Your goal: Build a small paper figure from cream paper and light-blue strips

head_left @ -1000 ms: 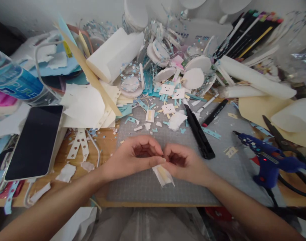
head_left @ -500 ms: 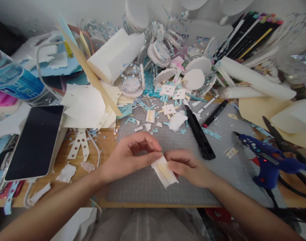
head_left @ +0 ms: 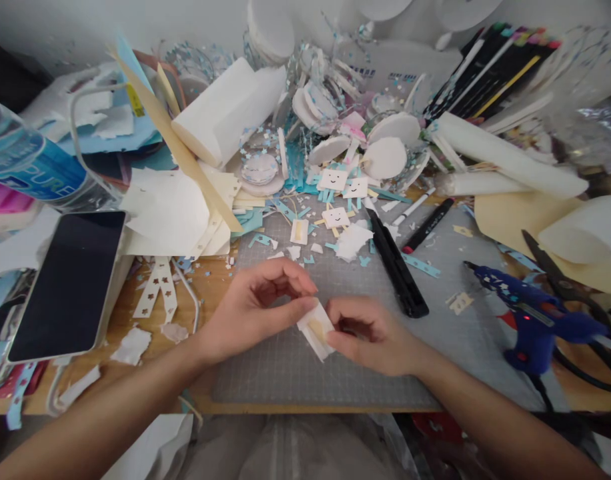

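Both hands meet over the grey cutting mat near the table's front edge. Between them is a small white paper piece with a yellowish strip on it. My left hand pinches its upper left edge with thumb and forefinger. My right hand grips its right side, fingers curled. The paper is tilted, a little above the mat.
A black utility knife and a black marker lie on the mat to the right. A blue glue gun and scissors sit far right. A phone and a water bottle are left. Paper scraps, foam discs and little paper faces pile up behind.
The paper piece has turned and lifted between my fingers, from hanging below the hands to facing up. Both hands shifted slightly left and stay pinched on it.
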Motion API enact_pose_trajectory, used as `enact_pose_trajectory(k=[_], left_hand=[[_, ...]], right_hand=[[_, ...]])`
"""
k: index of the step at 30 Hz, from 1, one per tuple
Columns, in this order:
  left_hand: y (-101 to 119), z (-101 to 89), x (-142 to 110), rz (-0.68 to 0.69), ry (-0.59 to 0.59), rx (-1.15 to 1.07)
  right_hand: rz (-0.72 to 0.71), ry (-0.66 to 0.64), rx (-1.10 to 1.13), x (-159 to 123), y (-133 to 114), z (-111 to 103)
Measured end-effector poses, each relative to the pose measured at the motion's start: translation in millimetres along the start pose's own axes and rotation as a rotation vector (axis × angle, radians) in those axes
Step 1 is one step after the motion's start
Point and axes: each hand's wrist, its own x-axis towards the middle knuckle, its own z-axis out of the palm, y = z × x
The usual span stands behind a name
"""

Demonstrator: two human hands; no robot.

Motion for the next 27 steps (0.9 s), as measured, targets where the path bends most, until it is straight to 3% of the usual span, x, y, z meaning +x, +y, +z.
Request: enact_pose_trajectory(k=[6,15,21,27], left_hand=[[2.1,2.3,0.4,-0.108,-0.169,0.117],[-1.2,1.6,-0.5,-0.186,-0.152,0.211],[-1.1,1.2,-0.1,-0.129,-0.07,0.132],[0.5,-1.6,0.9,-0.026,-0.037,0.143]], right_hand=[[-0.017,-0.007,-0.019,1.1,-0.4,0.7],[-0.097,0.388,0.078,4.3,-4.3,-8.1],[-0.059,0.272,0.118,4.1,-3.7,-4.5],[-0.06,0.232,0.023,2.1,-1.1,-4.8]])
